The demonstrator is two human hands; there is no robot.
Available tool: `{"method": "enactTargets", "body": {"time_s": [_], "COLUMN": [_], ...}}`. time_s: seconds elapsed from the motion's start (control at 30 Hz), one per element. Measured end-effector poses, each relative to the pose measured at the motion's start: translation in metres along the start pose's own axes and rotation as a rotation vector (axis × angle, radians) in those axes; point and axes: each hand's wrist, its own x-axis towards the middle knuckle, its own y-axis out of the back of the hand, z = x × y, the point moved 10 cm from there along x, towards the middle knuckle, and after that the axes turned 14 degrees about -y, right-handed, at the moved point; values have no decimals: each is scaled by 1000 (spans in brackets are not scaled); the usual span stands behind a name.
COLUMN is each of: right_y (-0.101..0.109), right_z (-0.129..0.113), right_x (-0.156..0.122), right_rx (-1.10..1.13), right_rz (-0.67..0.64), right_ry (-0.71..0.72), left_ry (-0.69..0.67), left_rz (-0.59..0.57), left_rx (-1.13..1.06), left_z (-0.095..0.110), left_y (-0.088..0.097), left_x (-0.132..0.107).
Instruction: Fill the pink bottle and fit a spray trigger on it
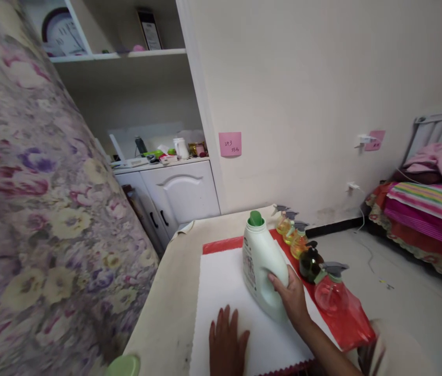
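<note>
A large white detergent bottle (262, 266) with a green cap stands on a white cloth (224, 292) spread over the table. My right hand (291, 296) is closed around the bottle's handle on its near side. My left hand (226, 342) lies flat on the white cloth, fingers stretched out, holding nothing, a short way left of the bottle.
A row of small spray bottles (299, 243), yellow, dark and pink (330, 292), stands on a red sheet (351, 318) right of the bottle. A floral mattress (40, 209) leans at left. A white cabinet (177, 193) sits behind, a bed (428, 214) at right.
</note>
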Motion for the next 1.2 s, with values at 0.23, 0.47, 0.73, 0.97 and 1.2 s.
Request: {"method": "enactTargets", "body": {"time_s": [0.23, 0.47, 0.73, 0.97, 1.2], "right_y": [-11, -10, 3, 34, 37], "right_z": [24, 28, 36, 122, 143], "right_x": [-4, -6, -17, -48, -49], "right_rx": [-22, -79, -150, -493, -608], "right_rz": [-10, -8, -3, -37, -188], "right_ry": [-15, -2, 52, 142, 120], "left_ry": [91, 115, 152, 93, 145], "left_rz": [-79, -109, -161, -120, -184], "left_rx": [19, 24, 17, -26, -35], "left_z": [-8, -10, -13, -4, -7], "left_y": [2, -1, -10, -15, -17], "left_x": [-2, -3, -6, -11, -18]}}
